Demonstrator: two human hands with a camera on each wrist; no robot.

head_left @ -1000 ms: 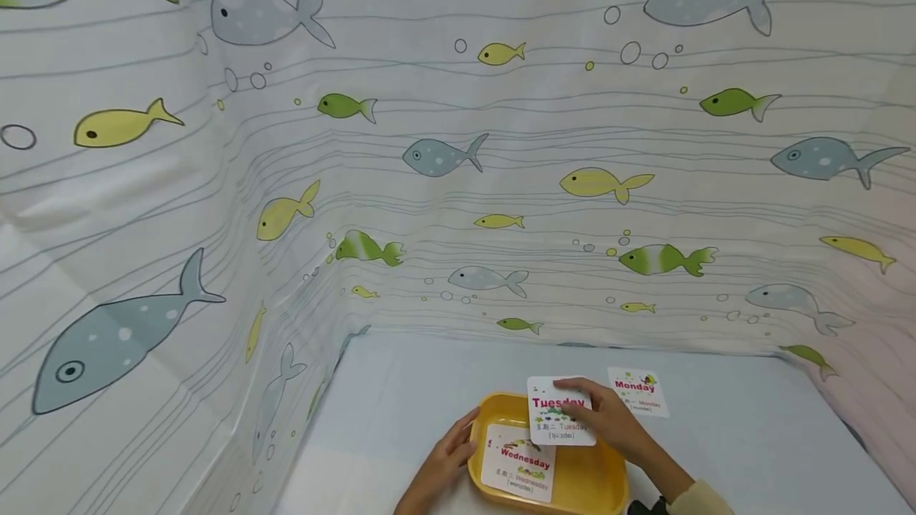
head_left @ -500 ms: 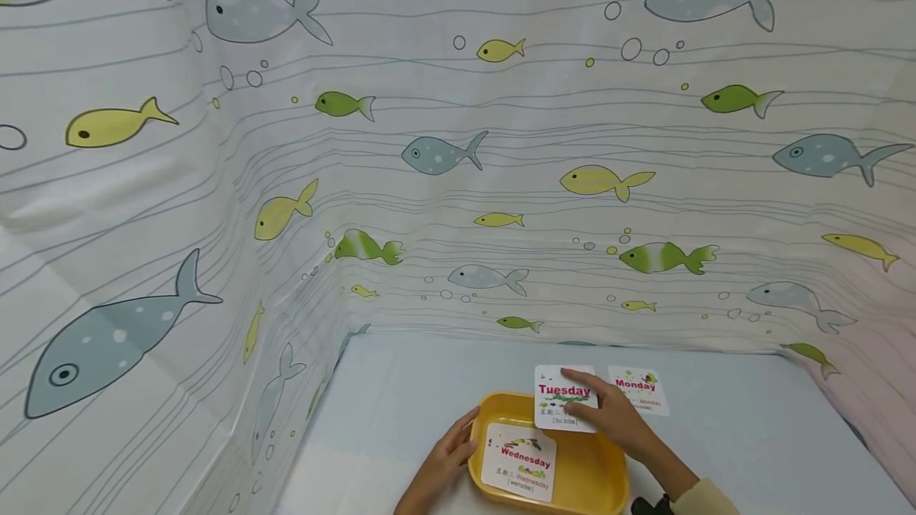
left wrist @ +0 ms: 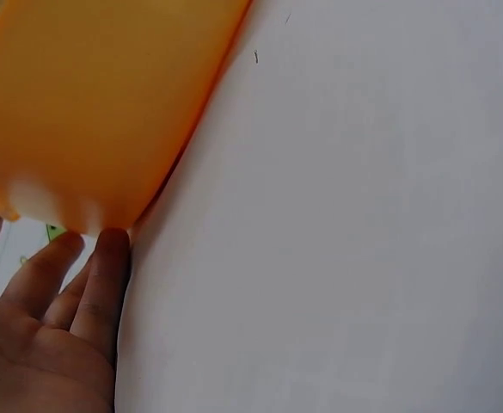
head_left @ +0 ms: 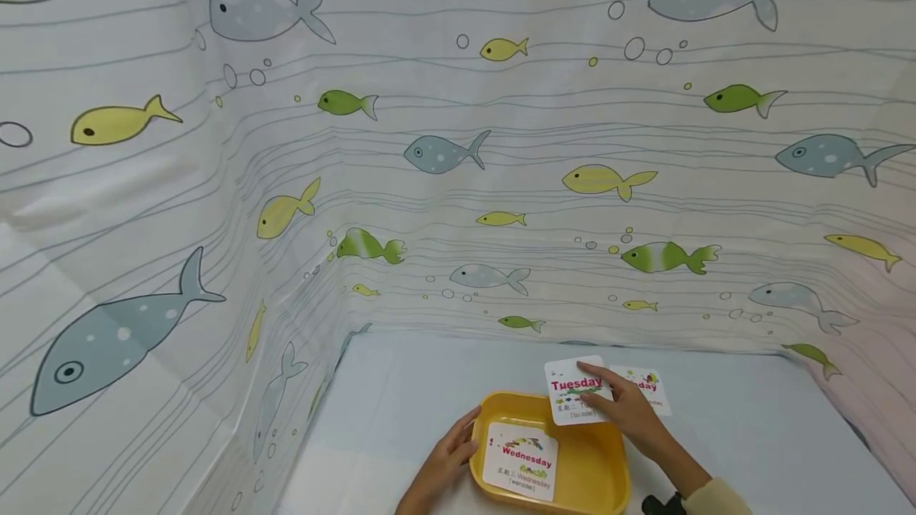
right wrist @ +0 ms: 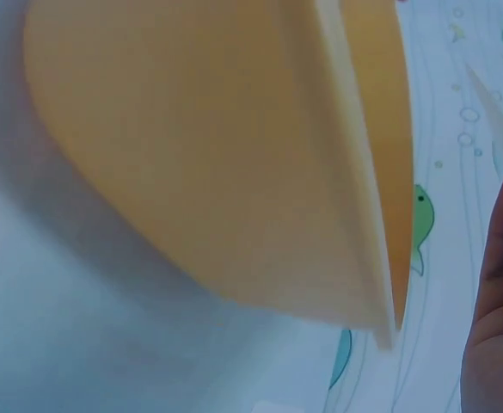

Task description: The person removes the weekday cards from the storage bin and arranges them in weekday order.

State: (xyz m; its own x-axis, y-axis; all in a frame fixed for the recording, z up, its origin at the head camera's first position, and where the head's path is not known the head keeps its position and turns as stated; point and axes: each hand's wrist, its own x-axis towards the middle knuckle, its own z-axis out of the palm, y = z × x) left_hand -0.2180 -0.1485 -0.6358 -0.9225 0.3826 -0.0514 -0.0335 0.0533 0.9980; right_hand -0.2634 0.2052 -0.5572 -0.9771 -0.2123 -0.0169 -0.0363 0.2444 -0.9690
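My right hand [head_left: 637, 416] pinches a white card printed "Tuesday" [head_left: 565, 412] by its right side, thumb and fingers across its face. The card is over the far rim of a yellow plastic basin [head_left: 592, 467]. In the right wrist view the right hand [right wrist: 500, 318] shows at the right edge beside a thin sliver of the card [right wrist: 499, 120]. My left hand [head_left: 445, 463] touches the basin's left side; in the left wrist view its fairly straight fingers [left wrist: 103, 284] rest against the outer wall [left wrist: 105, 103]. Inside the basin lies a "Wednesday" card [head_left: 520, 463].
A "Monday" card [head_left: 653, 389] lies on the pale table [head_left: 401, 396] behind the right hand, partly covered by the held card and the hand. Fish-printed sheeting [head_left: 429, 213] encloses the table at the back and sides.
My right hand has moved the Tuesday card up and to the right, from over the basin toward its far rim, where it now overlaps the Monday card. The left hand stays at the basin.
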